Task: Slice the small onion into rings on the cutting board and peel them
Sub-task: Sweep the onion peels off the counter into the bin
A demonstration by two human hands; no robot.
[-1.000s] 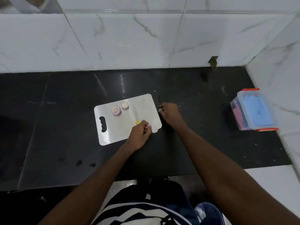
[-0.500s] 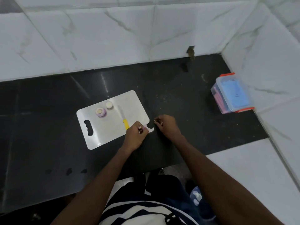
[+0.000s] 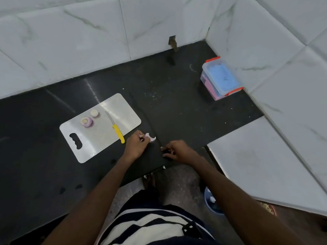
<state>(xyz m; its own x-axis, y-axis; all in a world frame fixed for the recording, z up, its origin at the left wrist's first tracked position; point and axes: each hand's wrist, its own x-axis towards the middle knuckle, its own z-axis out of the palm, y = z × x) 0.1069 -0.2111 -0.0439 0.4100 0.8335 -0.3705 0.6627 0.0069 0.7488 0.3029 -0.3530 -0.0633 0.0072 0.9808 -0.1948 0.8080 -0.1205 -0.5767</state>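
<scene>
A white cutting board (image 3: 106, 138) lies on the black counter. Two onion pieces rest on it: a purple-rimmed slice (image 3: 86, 121) and a smaller pale piece (image 3: 94, 113) behind it. A yellow-handled knife (image 3: 115, 127) lies on the board, blade pointing away. My left hand (image 3: 135, 145) is just off the board's near right corner, fingers pinched on a pale onion ring (image 3: 151, 137). My right hand (image 3: 177, 150) is lower to the right, near the counter's front edge, fingers closed on a small dark scrap of onion peel (image 3: 169, 151).
A clear plastic box with orange clips (image 3: 220, 79) holding blue and pink items stands at the back right by the tiled wall. A white tiled ledge (image 3: 265, 167) juts out at right. A blue bucket (image 3: 213, 203) sits on the floor below.
My right hand has drawn back from beside the board toward the counter's front edge, away from the left hand. The view has swung right. The board and knife lie as before.
</scene>
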